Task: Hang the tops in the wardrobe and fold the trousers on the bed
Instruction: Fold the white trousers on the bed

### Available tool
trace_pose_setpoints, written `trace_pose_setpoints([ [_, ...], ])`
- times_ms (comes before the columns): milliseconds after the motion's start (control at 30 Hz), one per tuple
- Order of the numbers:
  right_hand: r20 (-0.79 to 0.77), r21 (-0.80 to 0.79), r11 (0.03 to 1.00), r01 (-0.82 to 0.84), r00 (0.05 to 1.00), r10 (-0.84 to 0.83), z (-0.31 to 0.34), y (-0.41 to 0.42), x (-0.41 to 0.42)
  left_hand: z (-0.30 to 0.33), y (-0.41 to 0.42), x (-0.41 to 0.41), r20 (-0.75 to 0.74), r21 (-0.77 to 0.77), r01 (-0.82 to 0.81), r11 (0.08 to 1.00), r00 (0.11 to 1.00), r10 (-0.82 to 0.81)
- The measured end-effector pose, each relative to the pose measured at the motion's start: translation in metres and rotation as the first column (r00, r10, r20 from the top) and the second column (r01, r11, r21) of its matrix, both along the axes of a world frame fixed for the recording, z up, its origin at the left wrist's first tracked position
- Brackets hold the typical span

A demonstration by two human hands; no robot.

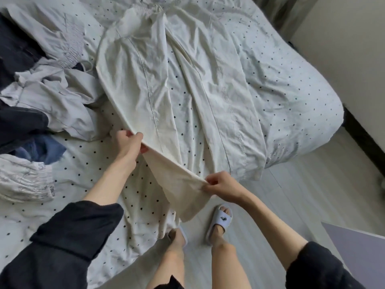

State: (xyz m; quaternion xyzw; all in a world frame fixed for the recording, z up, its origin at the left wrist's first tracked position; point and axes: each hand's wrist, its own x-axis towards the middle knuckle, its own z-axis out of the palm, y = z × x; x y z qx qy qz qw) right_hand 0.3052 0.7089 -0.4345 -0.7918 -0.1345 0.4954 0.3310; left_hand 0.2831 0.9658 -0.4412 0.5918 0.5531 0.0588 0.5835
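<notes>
Cream cotton trousers with an elastic waistband (158,80) lie spread on the white bed with black-dotted cover (291,84), waistband at the far end, legs running toward the person. Long axis: away from the fingers, roughly straight ahead and slightly left-leaning.

Left hand (129,146): thumb and fingers closed in a pinch on the outer edge of the left trouser leg, part-way down it. Cloth is lifted off the cover at that point.

Right hand (223,185): fingers curled and clamped on the hem end of the same leg, just off the bed's near edge. Fabric between the two hands is taut; below the right hand's fingers the hem hangs slack toward the floor.

Second leg lies flat to the right of both hands, untouched, hem near the bed edge. A strip of dotted cover shows between the legs.

Judgement: step in hand is folding, leg onto leg. The held leg lies left of the free one, so the likely carry is rightward across the gap; the right hand is nearer the target leg.

Left of the left hand's fingers: heap of mixed unsorted clothes, dark navy, grey and blue (31,97), well apart from the trousers' hem but close beside the upper leg.
</notes>
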Motion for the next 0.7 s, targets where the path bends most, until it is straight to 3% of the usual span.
trace_pose_setpoints([
  [133,-0.021,-0.012,0.993,0.121,0.992,-0.121,0.001,-0.049,0.036,0.019,-0.054,0.056,0.108,0.158,0.216,0.964,0.966,-0.234],
  [400,-0.013,-0.100,0.974,0.204,0.978,-0.206,-0.036,-0.171,0.115,0.007,-0.202,0.164,-0.044,0.434,0.484,0.760,0.854,-0.518],
  [600,0.017,-0.235,0.946,0.223,0.974,-0.225,-0.083,-0.218,0.143,-0.040,-0.264,0.208,-0.332,0.340,0.720,0.606,0.694,-0.638],
  [700,-0.024,-0.283,0.950,0.134,0.989,-0.147,-0.098,-0.217,0.152,-0.061,-0.266,0.213,-0.444,0.145,0.859,0.490,0.499,-0.744],
])
